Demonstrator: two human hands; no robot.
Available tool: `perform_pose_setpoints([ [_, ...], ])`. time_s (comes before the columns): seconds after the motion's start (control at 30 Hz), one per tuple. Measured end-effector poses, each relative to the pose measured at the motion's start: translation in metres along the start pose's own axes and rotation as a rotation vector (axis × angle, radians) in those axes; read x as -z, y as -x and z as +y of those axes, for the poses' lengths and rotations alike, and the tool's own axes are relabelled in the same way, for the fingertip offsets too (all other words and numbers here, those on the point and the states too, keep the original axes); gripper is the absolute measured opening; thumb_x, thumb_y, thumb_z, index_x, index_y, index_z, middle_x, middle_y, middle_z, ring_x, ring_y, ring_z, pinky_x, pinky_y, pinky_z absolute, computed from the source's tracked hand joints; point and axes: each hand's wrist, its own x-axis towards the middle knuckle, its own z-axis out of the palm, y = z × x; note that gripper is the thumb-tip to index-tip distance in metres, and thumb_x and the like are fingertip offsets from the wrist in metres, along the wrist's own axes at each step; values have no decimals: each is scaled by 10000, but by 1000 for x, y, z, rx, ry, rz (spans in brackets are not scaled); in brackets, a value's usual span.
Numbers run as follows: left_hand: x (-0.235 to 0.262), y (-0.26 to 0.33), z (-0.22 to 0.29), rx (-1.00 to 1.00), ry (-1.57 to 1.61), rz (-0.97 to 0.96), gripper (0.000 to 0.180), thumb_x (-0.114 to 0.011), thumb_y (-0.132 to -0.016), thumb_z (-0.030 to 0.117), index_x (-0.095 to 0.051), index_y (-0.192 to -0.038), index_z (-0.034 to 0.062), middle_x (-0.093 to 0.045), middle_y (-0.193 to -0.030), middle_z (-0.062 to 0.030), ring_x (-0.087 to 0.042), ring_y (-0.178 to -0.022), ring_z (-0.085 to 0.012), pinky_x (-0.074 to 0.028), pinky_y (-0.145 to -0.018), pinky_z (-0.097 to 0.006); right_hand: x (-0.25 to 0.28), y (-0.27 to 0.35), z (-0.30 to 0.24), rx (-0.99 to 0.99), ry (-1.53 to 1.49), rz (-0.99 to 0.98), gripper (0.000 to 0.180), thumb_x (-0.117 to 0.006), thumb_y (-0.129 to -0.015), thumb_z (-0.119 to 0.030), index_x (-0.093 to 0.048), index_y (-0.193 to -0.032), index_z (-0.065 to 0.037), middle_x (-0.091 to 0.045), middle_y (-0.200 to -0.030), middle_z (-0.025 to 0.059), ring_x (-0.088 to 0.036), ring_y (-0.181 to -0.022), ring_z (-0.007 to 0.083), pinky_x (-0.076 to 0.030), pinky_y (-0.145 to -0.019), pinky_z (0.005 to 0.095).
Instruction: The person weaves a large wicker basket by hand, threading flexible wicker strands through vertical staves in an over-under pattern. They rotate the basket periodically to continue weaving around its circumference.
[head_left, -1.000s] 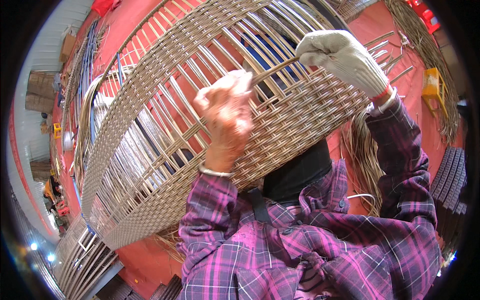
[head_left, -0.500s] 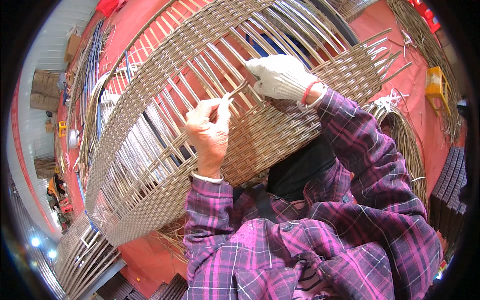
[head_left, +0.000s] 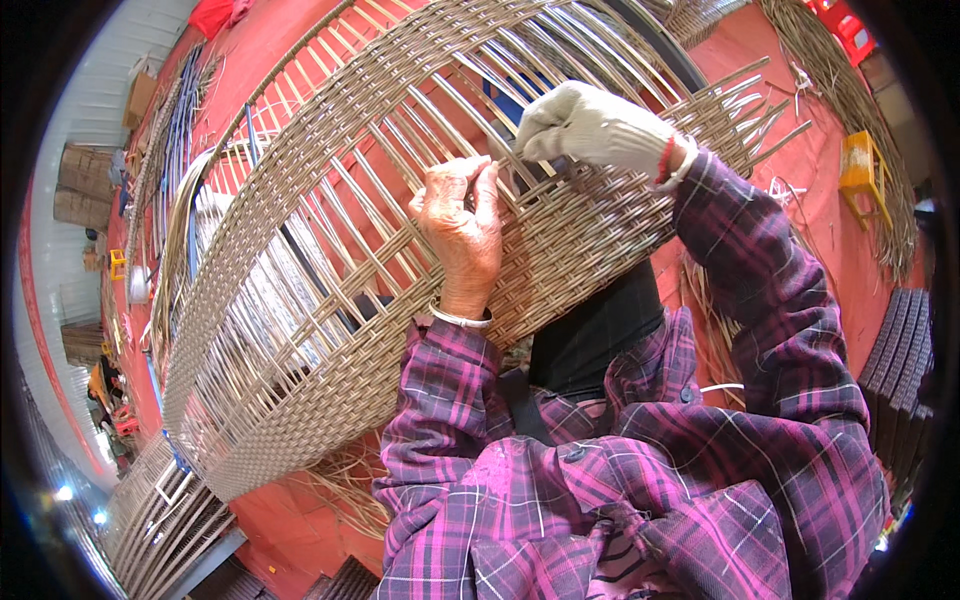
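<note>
A large curved panel of brown-beige woven wicker [head_left: 560, 255] lies across in front of me, with a tight weave along its edges and bare slats [head_left: 375, 200] in the middle. My left hand [head_left: 460, 235], bare, is closed in a pinch over the slats at the inner edge of the near woven band. Close to its right, my right hand [head_left: 595, 128], in a white knitted glove, is closed above the same band. The fingers mostly hide the thin weaving strand between the hands. Loose strand ends [head_left: 765, 110] stick out at the panel's right end.
Red sheeting [head_left: 825, 235] covers the floor. A yellow stool [head_left: 862, 180] and long bundled strands [head_left: 850, 100] are at the right. Dark stacked pieces [head_left: 895, 340] stand at the far right. Cardboard boxes [head_left: 85, 185] line the left wall.
My left hand has moved up and right. My right hand has moved right and slightly up, its fingers curled tighter. The strand between them shows less, and the panel has shifted slightly.
</note>
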Motion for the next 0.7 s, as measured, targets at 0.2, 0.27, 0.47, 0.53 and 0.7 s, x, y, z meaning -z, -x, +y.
perform_pose_setpoints([
  [0.2, -17, -15, 18, -108, -90, -6, 207, -696, -851, 55, -705, -1054, 93, -692, -1048, -49, -635, -1011, -203, -366, -884, -373, 49, 36, 15, -12, 41, 216, 72, -628, -908, -8, -700, -918, -12, -602, -743, -28, -540, -708, 40, -447, -642, 210],
  [0.27, -32, -25, 29, -133, -95, -91, 207, -675, -905, 101, -697, -1111, 103, -697, -1082, -66, -638, -1060, -221, -393, -922, -378, 51, 42, 18, 5, -5, 226, 58, -648, -916, -33, -700, -939, -20, -596, -750, -32, -526, -708, 36, -440, -662, 206],
  [0.47, -32, -36, 27, 33, 148, -168, 59, -722, -879, 62, -734, -927, 30, -673, -763, -16, -570, -659, -94, -434, -605, -240, 24, 33, 11, -58, -312, 347, 161, -635, -944, -162, -680, -1047, -46, -586, -740, -39, -476, -575, 31, -385, -502, 209],
  [0.53, -23, -29, 21, 201, 208, -147, 37, -703, -892, 37, -719, -908, 7, -628, -718, 31, -518, -658, -38, -421, -572, -214, 11, 20, 13, -12, -26, 320, 224, -633, -922, -162, -653, -1128, -75, -603, -740, 7, -549, -592, 59, -451, -540, 240],
  [0.7, -23, -24, 15, 237, -8, -170, 74, -721, -855, 59, -684, -806, 16, -640, -638, 9, -563, -578, -46, -442, -528, -232, -15, -11, 35, -100, 698, 195, 395, -676, -805, -226, -654, -1170, -78, -697, -949, 179, -684, -907, 354, -540, -795, 450],
])
